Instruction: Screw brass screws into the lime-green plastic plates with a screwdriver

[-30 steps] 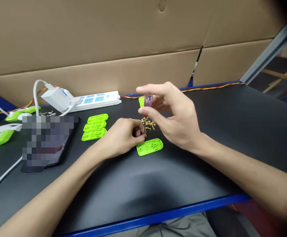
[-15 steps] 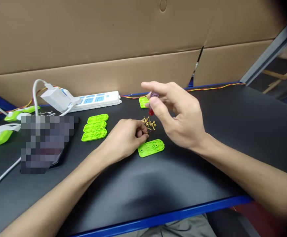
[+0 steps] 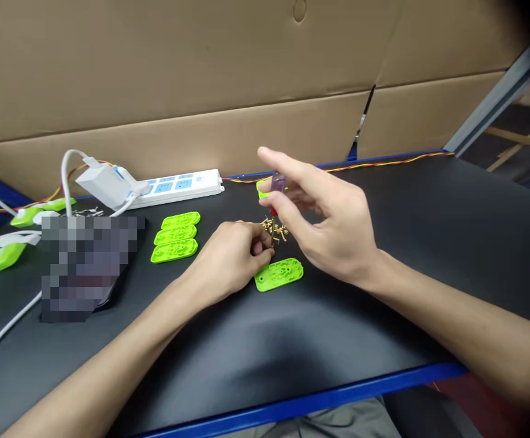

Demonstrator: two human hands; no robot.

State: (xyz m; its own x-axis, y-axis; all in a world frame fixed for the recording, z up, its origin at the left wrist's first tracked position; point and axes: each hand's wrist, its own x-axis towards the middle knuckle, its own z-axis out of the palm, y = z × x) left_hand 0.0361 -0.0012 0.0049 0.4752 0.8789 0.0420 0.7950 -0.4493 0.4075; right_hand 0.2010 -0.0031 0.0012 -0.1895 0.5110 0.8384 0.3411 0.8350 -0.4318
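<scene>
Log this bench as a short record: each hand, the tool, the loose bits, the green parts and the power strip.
Left hand: fingers pinched at the screwdriver's tip; anything in them is too small to make out
Right hand: fingers around the screwdriver's handle, index finger extended
Screwdriver: nearly upright, tip down
Brass bits: loose, beside the shaft
Near shell: green, ribbed side up, by the left hand
Other shells: three in a row to the left; more green partly hidden behind the right hand
Power strip: white, at the back

Two hands (image 3: pixel 233 258) (image 3: pixel 338 222), one screwdriver (image 3: pixel 279 182), at least five green shells (image 3: pixel 279 276).
</scene>
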